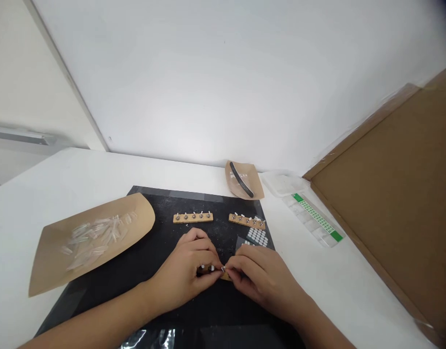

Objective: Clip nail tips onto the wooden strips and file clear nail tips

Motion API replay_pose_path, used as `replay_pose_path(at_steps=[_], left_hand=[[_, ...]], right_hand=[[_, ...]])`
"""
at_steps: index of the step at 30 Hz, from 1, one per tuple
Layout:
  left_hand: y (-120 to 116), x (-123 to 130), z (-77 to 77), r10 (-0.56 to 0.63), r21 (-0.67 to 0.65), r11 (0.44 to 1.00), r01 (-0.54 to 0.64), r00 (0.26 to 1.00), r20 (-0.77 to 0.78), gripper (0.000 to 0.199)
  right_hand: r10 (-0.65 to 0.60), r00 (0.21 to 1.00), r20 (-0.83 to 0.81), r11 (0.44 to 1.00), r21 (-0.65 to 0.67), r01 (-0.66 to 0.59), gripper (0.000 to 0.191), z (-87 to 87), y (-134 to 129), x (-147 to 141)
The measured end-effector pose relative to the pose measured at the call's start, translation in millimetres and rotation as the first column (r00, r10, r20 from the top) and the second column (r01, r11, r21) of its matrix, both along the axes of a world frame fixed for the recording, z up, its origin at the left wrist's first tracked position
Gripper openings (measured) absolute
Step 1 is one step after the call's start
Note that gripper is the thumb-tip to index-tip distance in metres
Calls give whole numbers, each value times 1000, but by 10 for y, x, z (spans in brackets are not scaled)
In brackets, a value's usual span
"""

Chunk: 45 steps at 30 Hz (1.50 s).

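Observation:
My left hand (192, 264) and my right hand (257, 274) meet over the black mat (153, 286), with thumbs and forefingers pinched close together. A small whitish piece shows at the fingertips, too small to name. Below them lies a tan strip (226, 276) with small pegs and white tabs, mostly hidden by both hands. Two similar strips lie farther back, a left strip (193, 218) and a right strip (246, 222), each with several metal pegs bearing white tabs. Beside my right hand is a sheet of white oval adhesive tabs (257, 236), partly covered.
At left, a brown paper tray (135, 213) holds several clear nail tips (95, 237). A smaller paper tray (257, 186) with a dark nail file (241, 180) stands by the wall. To the right are a clear compartment box (313, 220) with a green label and a cardboard panel (386, 179).

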<state>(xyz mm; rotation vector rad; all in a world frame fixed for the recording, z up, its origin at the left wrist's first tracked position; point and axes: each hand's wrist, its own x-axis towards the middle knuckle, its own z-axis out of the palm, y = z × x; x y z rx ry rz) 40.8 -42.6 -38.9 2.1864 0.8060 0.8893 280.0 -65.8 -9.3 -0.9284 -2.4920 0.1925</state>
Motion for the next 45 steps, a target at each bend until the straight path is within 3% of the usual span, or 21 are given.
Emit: replay_pose_path(at_steps=[21,45], left_hand=[[11,-22,-43,2,-48,999,-4,999,-43,6],[19,-19,-67,12,-51,999,-14,999,-32,9]], right_hand=[[14,995,100,992,127,-27,7,50,-20,-59],[8,982,191,995,95,-27,14,113,-30,-81]])
